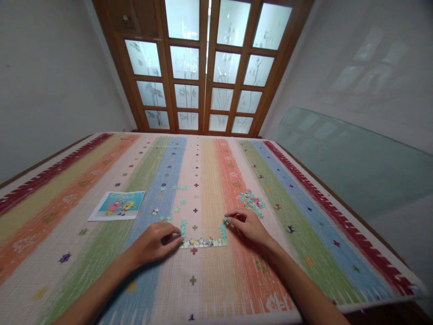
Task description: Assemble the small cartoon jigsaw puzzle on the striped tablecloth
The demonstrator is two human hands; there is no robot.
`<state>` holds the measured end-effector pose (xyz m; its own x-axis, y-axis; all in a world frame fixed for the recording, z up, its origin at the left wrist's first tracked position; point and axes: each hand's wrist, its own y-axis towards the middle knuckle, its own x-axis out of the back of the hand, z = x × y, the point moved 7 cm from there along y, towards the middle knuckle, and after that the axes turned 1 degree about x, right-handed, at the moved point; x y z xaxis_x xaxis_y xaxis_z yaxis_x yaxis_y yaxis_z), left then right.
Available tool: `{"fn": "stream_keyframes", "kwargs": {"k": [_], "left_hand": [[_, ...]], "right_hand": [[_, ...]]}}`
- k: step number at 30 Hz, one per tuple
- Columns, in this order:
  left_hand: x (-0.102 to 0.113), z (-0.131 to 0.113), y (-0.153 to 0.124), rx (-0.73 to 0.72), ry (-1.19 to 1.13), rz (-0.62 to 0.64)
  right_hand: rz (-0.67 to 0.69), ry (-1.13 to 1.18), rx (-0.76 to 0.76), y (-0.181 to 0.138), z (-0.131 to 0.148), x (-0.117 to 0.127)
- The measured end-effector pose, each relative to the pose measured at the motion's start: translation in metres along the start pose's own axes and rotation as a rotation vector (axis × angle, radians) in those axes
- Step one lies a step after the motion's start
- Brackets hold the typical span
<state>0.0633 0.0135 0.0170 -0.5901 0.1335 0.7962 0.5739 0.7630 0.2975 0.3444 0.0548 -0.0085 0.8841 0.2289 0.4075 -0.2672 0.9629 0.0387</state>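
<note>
Home interior: striped cloth [209, 180], frosted-glass doors [204, 90]

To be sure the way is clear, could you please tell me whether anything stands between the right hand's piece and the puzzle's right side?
Nothing visible does: the teal piece in the right hand is at the far end of the puzzle's right side, and the loose pile lies farther off, outside that gap.

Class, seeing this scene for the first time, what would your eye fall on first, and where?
The boldly striped cloth dominates the lower view, below bright glass-paned doors. On it, the left hand and right hand flank a U-shaped strip of puzzle pieces. A cartoon picture lies to the left, a colorful pile of pieces just beyond the right hand.
</note>
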Motion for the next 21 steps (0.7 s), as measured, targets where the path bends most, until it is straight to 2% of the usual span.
{"fn": "stream_keyframes", "kwargs": {"k": [8, 21], "left_hand": [[-0.002, 0.005, -0.01, -0.026, 0.051, -0.018], [-0.01, 0.011, -0.008, -0.063, 0.121, -0.037]], "right_hand": [[-0.07, -0.096, 0.005, 0.0, 0.0, -0.002], [-0.068, -0.182, 0.053, 0.0, -0.003, -0.008]]}}
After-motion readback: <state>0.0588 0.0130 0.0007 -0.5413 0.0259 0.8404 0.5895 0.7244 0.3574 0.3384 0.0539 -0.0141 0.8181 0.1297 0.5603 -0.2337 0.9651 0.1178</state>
